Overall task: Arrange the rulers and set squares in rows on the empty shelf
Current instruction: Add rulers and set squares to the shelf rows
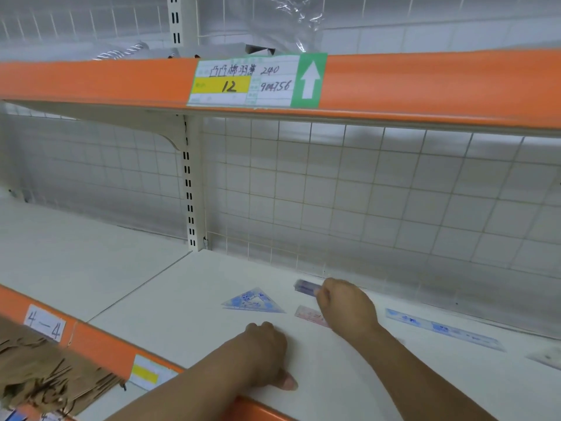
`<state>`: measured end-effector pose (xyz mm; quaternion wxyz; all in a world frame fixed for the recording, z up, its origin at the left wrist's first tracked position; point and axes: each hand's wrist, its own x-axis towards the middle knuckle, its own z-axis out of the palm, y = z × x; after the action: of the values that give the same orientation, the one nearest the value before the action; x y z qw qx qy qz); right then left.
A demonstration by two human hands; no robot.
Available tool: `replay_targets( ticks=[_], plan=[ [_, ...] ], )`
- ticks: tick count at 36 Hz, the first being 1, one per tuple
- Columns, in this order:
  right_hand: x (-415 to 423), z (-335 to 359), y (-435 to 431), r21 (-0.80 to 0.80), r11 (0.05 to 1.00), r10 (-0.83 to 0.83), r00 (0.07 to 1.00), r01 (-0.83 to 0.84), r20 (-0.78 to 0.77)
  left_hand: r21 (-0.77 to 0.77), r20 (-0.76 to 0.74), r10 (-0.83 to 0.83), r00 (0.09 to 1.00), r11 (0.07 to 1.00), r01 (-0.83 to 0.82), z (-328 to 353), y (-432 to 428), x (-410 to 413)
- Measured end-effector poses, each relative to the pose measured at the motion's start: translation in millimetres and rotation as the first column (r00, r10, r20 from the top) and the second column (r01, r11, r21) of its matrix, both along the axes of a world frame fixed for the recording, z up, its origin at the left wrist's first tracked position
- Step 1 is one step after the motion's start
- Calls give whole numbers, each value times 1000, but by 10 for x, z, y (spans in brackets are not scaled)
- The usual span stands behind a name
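From my remote seat, the right hand (346,308) is reaching deep over the shelf (182,299), toward its back edge. Its fingers are curled round a purplish ruler (306,287). One blurred end of this ruler juts out to the left of the knuckles and the rest is hidden behind the hand. I cannot tell whether it is touching the shelf or lifted off it.

The left hand (267,354) rests knuckles-up near the front edge, with the thumb lying flat on the surface and pointing right. Its fingers are folded away from me, so I cannot tell whether they enclose anything.

A blue set square (255,302) lies flat mid-shelf, just left of the right hand and beyond the left one. A pink ruler (309,316) lies beside it, its right end covered by the right wrist. A long blue ruler (443,329) lies well to the right, slanting toward the front edge. A pale, clear piece (546,357) sits at the frame's right edge, too faint for me to identify.

A wire grid (364,192) closes off the back of the shelf. Overhead runs an orange shelf lip (425,83) bearing a handwritten price tag (255,80). A torn cardboard box (45,369) sits below the front left corner, next to a "4—4" label (45,325).
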<state>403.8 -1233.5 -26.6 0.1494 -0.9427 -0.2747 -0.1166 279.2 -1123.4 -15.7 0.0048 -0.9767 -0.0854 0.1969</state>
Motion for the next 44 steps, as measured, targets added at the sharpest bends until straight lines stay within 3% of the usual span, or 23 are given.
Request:
replay_targets(
  ticks=[9,17,31,44],
  plan=[
    [-412,-28,-116,-234,970,44,995,-63,-86,-65,74,28,997,998,-23,-95,67,-49],
    [-707,-55,-328,-257,966,-11,995,-15,-97,-83,197,-39,980,995,57,-107,70,-152],
    [-1192,-18,-712,-234,958,-195,976,168,-97,-99,486,-160,859,967,237,33,-276,-311],
    [-1529,72,-1309,-220,916,-369,920,336,-130,-119,468,-277,839,921,371,71,-767,-408]
  ],
)
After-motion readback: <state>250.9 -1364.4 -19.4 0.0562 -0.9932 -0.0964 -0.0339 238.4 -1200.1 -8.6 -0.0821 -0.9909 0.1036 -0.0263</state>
